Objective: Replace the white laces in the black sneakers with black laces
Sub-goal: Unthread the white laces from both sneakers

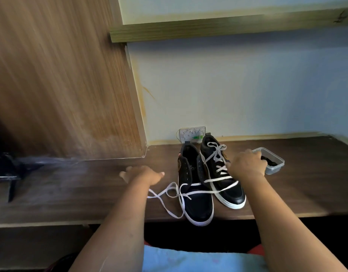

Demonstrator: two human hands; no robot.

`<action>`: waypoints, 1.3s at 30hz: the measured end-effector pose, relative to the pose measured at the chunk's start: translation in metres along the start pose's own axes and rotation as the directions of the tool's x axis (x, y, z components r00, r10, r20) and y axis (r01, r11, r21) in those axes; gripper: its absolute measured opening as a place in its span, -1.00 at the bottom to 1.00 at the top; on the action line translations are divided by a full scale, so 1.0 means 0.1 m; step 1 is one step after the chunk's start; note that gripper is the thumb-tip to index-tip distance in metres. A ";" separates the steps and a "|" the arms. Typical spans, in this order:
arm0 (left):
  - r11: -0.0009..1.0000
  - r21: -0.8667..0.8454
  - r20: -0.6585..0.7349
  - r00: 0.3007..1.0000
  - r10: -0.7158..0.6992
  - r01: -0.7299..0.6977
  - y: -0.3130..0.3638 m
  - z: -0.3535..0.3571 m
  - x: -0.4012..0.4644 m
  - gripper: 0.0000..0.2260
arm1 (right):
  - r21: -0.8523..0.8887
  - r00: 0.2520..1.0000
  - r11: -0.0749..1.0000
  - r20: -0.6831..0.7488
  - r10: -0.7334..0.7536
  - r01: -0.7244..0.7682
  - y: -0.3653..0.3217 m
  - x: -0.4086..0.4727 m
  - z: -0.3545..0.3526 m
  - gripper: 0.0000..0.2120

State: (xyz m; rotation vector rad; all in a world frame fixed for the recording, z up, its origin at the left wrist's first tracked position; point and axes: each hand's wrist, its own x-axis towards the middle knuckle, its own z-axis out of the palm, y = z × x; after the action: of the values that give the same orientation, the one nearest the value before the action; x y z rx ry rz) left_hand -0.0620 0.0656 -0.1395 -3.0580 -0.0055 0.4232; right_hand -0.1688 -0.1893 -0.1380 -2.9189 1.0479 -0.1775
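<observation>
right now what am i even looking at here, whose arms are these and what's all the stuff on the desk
There is one picture, taken by a wide-angle camera worn on a person's head, looking forward and down. The two bare arms are that person's own; there is no machine.

On the brown wooden desk stand two black sneakers. The left sneaker has most of its eyelets empty, and a loose white lace trails from it across the desk. The right sneaker is still laced in white.

The left hand rests open on the desk, holding nothing. The right hand reaches to a clear plastic box that holds something dark, perhaps the black laces. Its fingers are at the box's rim; whether they grip anything is hidden.
</observation>
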 end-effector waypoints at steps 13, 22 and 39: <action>0.762 -0.591 -0.108 0.963 0.247 -0.262 0.68 0.26 -0.13 -0.66 | 0.360 0.798 0.793 0.178 -0.576 0.492 -0.57 -0.23 0.43 -0.81; 0.475 -0.880 0.178 0.929 0.325 0.002 0.46 0.22 -0.06 -0.90 | 0.747 1.000 0.665 -0.024 0.001 0.017 -0.23 -0.10 0.19 -0.67; 0.506 -0.859 0.125 0.926 0.357 -0.079 0.45 0.22 -0.04 -0.82 | 0.923 0.913 -0.311 0.312 0.264 -0.226 -0.38 -0.06 0.00 -0.78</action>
State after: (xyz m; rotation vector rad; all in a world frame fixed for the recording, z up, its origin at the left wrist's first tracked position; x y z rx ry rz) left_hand -0.0720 0.0214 -0.1623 -3.9244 0.2563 1.2273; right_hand -0.1490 -0.1564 -0.1359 -1.0186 0.7632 -0.6659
